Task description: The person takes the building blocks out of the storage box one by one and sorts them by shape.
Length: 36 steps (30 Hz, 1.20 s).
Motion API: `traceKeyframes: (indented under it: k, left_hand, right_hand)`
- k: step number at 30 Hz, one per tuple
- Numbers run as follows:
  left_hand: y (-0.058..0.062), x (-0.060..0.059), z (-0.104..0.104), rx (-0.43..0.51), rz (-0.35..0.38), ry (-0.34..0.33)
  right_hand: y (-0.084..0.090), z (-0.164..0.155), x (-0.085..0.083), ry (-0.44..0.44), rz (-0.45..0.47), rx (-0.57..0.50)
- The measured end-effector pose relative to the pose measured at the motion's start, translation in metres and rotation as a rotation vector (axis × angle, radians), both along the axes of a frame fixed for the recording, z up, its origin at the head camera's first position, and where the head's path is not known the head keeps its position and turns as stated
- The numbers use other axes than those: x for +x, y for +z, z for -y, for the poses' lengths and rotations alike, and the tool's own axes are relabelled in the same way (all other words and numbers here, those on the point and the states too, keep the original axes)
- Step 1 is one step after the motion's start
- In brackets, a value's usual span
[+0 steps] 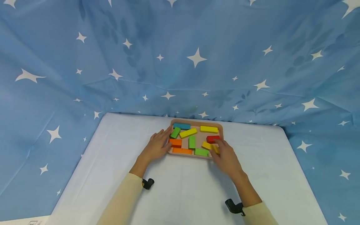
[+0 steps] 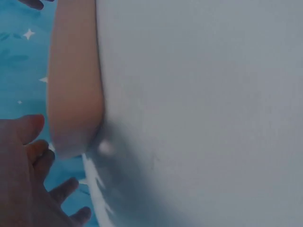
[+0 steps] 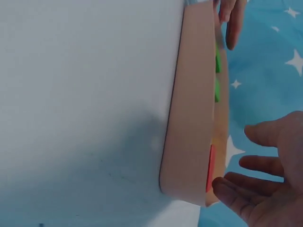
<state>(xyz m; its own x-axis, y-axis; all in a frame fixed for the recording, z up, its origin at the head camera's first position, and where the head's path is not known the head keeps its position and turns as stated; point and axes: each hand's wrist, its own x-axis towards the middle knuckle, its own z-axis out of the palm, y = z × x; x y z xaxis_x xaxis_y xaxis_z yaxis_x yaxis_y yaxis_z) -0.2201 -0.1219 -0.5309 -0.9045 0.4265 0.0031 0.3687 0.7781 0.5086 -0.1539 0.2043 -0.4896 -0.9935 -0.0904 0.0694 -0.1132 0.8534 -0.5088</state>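
Observation:
A shallow tan tray point(image 1: 198, 122) holds several coloured blocks. My left hand point(image 1: 157, 145) is at the tray's left end, its fingertips by the rim beside an orange block point(image 1: 175, 143). In the left wrist view the fingers of my left hand point(image 2: 28, 175) are spread apart. Over the right end of the tray is my right hand point(image 1: 227, 159), around a yellow block point(image 1: 215, 149) and close to a red block point(image 1: 212, 139). The right wrist view shows my right hand point(image 3: 270, 170) with fingers loosely extended and no block visibly gripped; whether a fingertip touches one is unclear.
Also in the tray lie a blue block point(image 1: 182, 126), a yellow block point(image 1: 209, 129) and a green block point(image 1: 192, 142). The tray stands on a white tabletop point(image 1: 180, 190) near its far edge. A blue star-patterned cloth point(image 1: 180, 72) hangs behind.

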Motion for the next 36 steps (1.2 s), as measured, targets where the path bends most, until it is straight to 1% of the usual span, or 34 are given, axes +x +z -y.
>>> traceKeyframes:
  k: [2, 4, 7, 10, 12, 16, 19, 22, 25, 29, 33, 36]
  left_hand:
    - [-0.004, -0.004, 0.003, 0.018, 0.036, -0.02]
    - [-0.007, -0.007, 0.006, 0.034, 0.055, -0.033]
    - [-0.009, -0.009, 0.01, 0.058, 0.075, -0.037]
    - [-0.009, -0.009, 0.015, 0.099, 0.104, -0.048]
    - [-0.009, -0.01, 0.017, 0.129, 0.128, -0.056]
    - [-0.01, -0.011, 0.021, 0.153, 0.151, -0.069]
    - [-0.012, -0.012, 0.022, 0.134, 0.139, -0.072]
    - [-0.014, -0.012, 0.023, 0.119, 0.119, -0.076]
    - [-0.017, -0.012, 0.02, 0.111, 0.096, -0.085]
    - [-0.019, -0.012, 0.018, 0.102, 0.082, -0.096]
    - [-0.018, -0.011, 0.019, 0.091, 0.082, -0.09]
    - [-0.015, -0.01, 0.023, 0.092, 0.09, -0.075]
  right_hand:
    - [-0.003, 0.0, -0.013, -0.029, 0.022, -0.015]
    - [-0.006, 0.0, -0.025, -0.061, 0.026, 0.004]
    - [-0.008, 0.004, -0.041, -0.1, 0.037, 0.06]
    - [-0.01, 0.009, -0.054, -0.122, 0.092, 0.136]
    - [-0.013, 0.012, -0.059, -0.128, 0.145, 0.186]
    - [-0.016, 0.017, -0.066, -0.137, 0.235, 0.253]
    - [-0.019, 0.019, -0.071, -0.147, 0.255, 0.298]
    - [-0.02, 0.018, -0.073, -0.161, 0.239, 0.308]
    - [-0.018, 0.013, -0.071, -0.198, 0.201, 0.24]
    - [-0.013, 0.006, -0.063, -0.237, 0.146, 0.072]
    - [-0.005, -0.002, -0.05, -0.223, 0.123, -0.113]
    - [0.007, -0.007, -0.039, -0.216, 0.123, -0.2]
